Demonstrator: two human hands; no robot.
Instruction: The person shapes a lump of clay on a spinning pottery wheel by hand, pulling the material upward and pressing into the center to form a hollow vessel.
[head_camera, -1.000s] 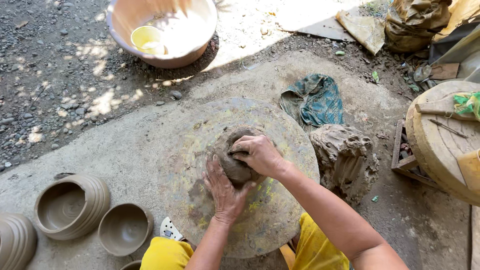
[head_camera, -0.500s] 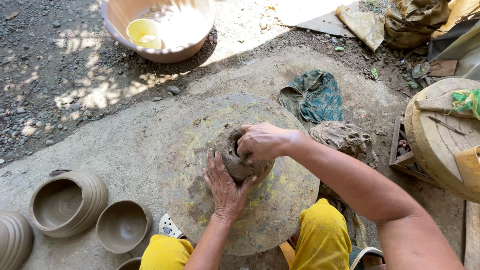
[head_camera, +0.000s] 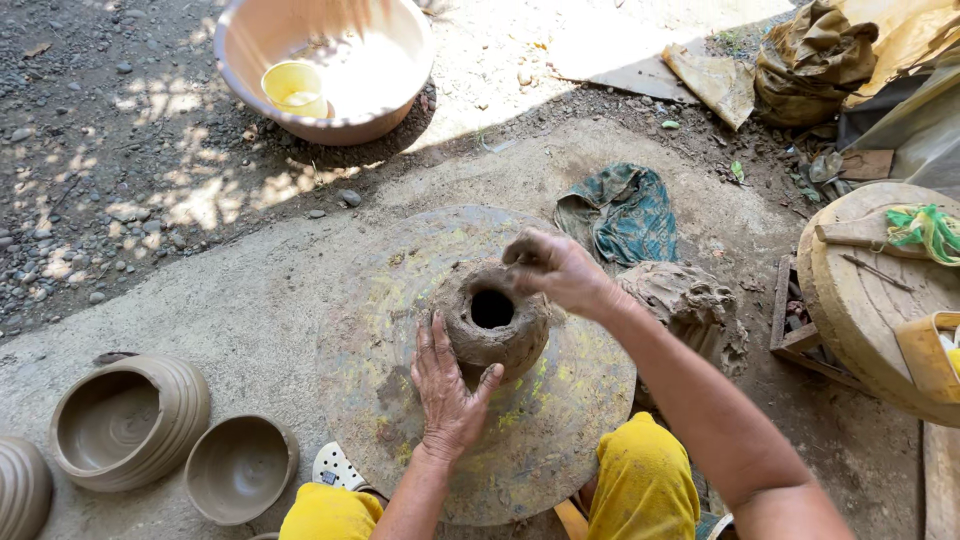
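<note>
left hand (head_camera: 448, 392) cupping clay pot (head_camera: 492, 322), right hand (head_camera: 556, 271) seemingly pinching rim

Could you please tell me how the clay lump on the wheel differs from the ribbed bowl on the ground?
The clay lump has a narrow hole; the ribbed bowl opens wide. The lump's surface is rough and uneven; the bowl's wall has neat ridges. The left hand and right hand touch the lump; the bowl sits alone. Both are grey-brown clay.

ribbed clay pot (head_camera: 20, 488) cut off at left edge.

Grey-brown clay lump (head_camera: 495, 330), yellow-flecked wheel (head_camera: 400, 300)
</note>
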